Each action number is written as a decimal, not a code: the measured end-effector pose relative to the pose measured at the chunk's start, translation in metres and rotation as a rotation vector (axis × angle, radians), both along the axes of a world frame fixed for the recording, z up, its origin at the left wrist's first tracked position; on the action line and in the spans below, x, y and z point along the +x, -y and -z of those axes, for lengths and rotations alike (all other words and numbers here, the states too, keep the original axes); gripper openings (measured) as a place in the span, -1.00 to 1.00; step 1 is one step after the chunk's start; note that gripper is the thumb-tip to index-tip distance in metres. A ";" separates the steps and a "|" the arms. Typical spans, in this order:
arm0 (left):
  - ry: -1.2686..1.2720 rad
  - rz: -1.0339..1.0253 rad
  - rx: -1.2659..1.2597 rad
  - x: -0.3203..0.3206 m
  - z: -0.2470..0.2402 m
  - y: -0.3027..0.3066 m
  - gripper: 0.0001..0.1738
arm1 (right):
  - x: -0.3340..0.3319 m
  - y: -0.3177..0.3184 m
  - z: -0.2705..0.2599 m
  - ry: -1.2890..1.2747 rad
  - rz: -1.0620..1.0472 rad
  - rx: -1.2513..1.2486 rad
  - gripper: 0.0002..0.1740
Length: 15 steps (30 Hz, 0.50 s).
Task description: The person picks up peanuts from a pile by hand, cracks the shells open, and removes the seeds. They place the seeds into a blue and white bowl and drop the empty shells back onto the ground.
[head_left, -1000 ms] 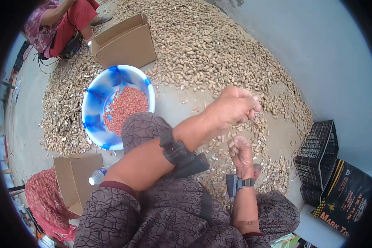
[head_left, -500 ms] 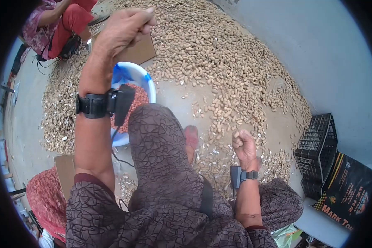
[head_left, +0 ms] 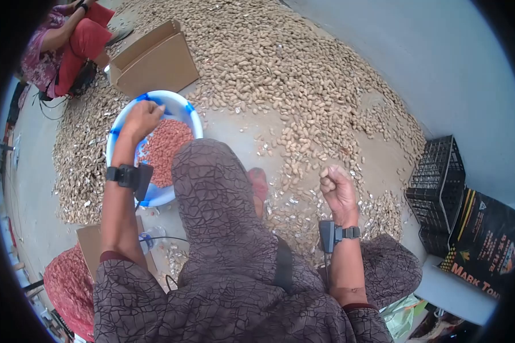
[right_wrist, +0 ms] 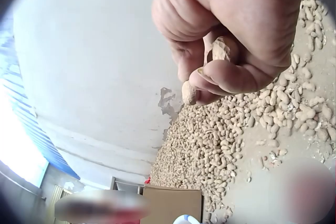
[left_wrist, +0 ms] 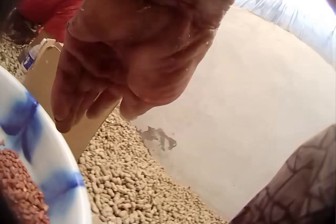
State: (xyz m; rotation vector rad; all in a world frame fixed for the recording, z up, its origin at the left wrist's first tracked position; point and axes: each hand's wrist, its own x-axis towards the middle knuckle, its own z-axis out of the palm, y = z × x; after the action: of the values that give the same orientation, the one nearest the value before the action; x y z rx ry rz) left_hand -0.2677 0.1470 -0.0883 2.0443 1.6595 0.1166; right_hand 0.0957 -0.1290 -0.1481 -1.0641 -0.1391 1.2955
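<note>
Over the near-left part of a blue-and-white basin (head_left: 195, 114) is my left hand (head_left: 141, 121), fingers pointing down and loosely bent. No thing shows in its fingers in the left wrist view, where the hand (left_wrist: 142, 40) hangs beside the basin rim (left_wrist: 68, 182). Shelled red peanuts (head_left: 166, 146) lie in the basin. On the other side, my right hand (head_left: 339, 191) is raised above scattered peanuts and curled. Its fingers grip unshelled peanuts: one peanut (right_wrist: 221, 49) sits in the curl, another (right_wrist: 189, 92) shows at the fingertips.
A large heap of unshelled peanuts (head_left: 280, 63) spreads along the wall (head_left: 440, 63). A cardboard box (head_left: 157, 63) stands behind the basin. Black crates (head_left: 435, 183) and a black printed carton (head_left: 486, 246) are at the right. Another person (head_left: 68, 51) sits at upper left.
My left hand swung left from near the right hand, passed high over the cardboard box, then came down over the basin. My right hand stayed curled near the same place.
</note>
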 end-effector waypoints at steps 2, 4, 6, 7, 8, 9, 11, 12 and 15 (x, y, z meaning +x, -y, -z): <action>0.344 0.072 -0.035 0.024 -0.041 0.003 -0.61 | -0.004 -0.002 -0.021 0.020 0.022 0.012 -0.95; 0.674 0.214 0.160 0.054 -0.101 0.026 -0.66 | 0.005 -0.003 -0.032 0.045 -0.019 0.076 -0.92; 0.804 0.361 0.690 0.053 -0.172 0.047 -0.65 | 0.016 0.004 -0.051 0.042 -0.006 0.128 -0.90; 1.151 0.139 0.316 0.028 -0.182 0.052 -0.69 | 0.022 0.010 -0.060 0.039 0.019 0.187 -0.88; 1.450 -0.095 -0.099 0.008 -0.182 0.054 -0.72 | 0.028 0.016 -0.065 -0.007 0.075 0.199 -0.86; 1.451 -0.084 -0.115 0.004 -0.176 0.047 -0.72 | 0.034 0.023 -0.066 -0.003 0.093 0.195 -0.86; 1.254 -0.006 0.217 -0.012 -0.168 0.088 -0.71 | 0.040 0.032 -0.064 -0.218 0.203 0.295 -0.87; 1.147 0.034 0.382 -0.120 -0.148 0.100 -0.70 | 0.040 0.035 -0.061 -0.235 0.217 0.312 -0.89; 0.807 0.137 0.863 0.025 -0.167 0.130 -0.68 | 0.032 0.034 -0.052 -0.201 0.158 0.294 -0.89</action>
State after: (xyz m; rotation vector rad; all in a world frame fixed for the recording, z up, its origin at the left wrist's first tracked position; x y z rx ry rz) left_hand -0.2431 0.0174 0.0792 2.1620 0.9960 1.5992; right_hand 0.1275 -0.1630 -0.0966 -0.6769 -0.0879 1.1885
